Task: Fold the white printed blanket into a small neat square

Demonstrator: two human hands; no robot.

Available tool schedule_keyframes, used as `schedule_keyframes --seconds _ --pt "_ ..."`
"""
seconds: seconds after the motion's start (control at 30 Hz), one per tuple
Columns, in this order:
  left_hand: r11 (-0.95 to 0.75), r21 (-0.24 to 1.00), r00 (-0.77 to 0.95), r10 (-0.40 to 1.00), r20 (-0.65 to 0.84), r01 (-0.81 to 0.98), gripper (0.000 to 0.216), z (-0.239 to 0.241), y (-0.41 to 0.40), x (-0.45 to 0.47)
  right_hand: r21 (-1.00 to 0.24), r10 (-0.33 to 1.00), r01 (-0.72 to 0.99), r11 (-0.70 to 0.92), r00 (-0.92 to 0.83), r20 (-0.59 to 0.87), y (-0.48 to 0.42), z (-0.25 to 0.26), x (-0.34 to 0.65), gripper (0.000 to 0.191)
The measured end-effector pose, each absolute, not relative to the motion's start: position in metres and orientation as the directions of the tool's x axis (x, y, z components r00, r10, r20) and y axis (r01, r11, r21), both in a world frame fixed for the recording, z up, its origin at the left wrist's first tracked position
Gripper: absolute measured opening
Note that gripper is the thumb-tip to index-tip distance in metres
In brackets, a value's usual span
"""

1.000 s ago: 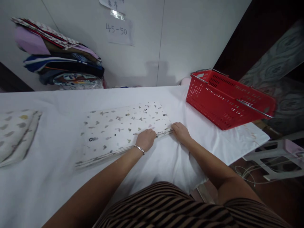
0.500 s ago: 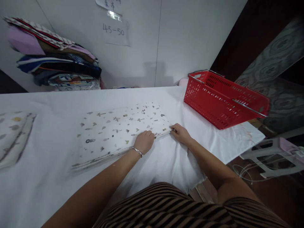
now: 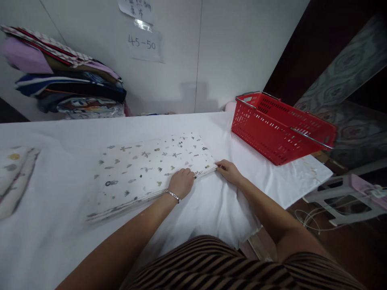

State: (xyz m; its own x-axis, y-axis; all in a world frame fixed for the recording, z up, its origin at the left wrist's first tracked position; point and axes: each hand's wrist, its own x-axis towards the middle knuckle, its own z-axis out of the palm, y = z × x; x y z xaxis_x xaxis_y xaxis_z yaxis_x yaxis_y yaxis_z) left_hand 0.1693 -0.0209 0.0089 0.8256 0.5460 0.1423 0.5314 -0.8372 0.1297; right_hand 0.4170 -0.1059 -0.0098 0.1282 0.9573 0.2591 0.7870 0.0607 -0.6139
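Note:
A folded white cloth with small printed shapes lies flat in front of me, its layered edge towards my body. My left hand, with a bracelet at the wrist, is closed over the near edge, fingers on top of the cloth. At the near right corner my right hand pinches the layers between thumb and fingers. The undersides of both hands are hidden. Another folded printed cloth lies at the left, cut off by the view's edge.
A red plastic basket with metal handles stands on the white-covered table at the right. Folded fabrics are piled at the back left. Beyond the table's right end are a plastic stool and loose cables.
The whole view has shifted slightly, so things appear a little further left and lower. Both hands keep the same places on the cloth.

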Motion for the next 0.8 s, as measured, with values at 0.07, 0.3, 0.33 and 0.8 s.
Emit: schedule_keyframes --seconds 0.07,0.3,0.33,0.8 --pt "-0.838 0.129 0.826 0.545 0.14 0.531 0.02 0.01 -0.021 0.169 -0.604 0.956 0.796 0.043 0.142 0.255 -0.104 -0.01 0.416 0.021" --pt "-0.832 0.122 0.824 0.554 0.121 0.541 0.021 0.011 -0.022 0.17 -0.493 0.928 0.864 -0.107 0.265 0.263 -0.104 -0.009 0.403 0.018" --pt "-0.832 0.118 0.824 0.554 0.117 0.543 0.021 0.011 -0.022 0.17 -0.463 0.922 0.877 -0.13 0.278 0.268 -0.104 -0.008 0.401 0.017" --pt "-0.833 0.151 0.818 0.552 0.163 0.532 0.019 0.005 -0.022 0.158 -0.514 0.917 0.836 -0.191 0.339 0.21 -0.1 0.002 0.401 0.017"
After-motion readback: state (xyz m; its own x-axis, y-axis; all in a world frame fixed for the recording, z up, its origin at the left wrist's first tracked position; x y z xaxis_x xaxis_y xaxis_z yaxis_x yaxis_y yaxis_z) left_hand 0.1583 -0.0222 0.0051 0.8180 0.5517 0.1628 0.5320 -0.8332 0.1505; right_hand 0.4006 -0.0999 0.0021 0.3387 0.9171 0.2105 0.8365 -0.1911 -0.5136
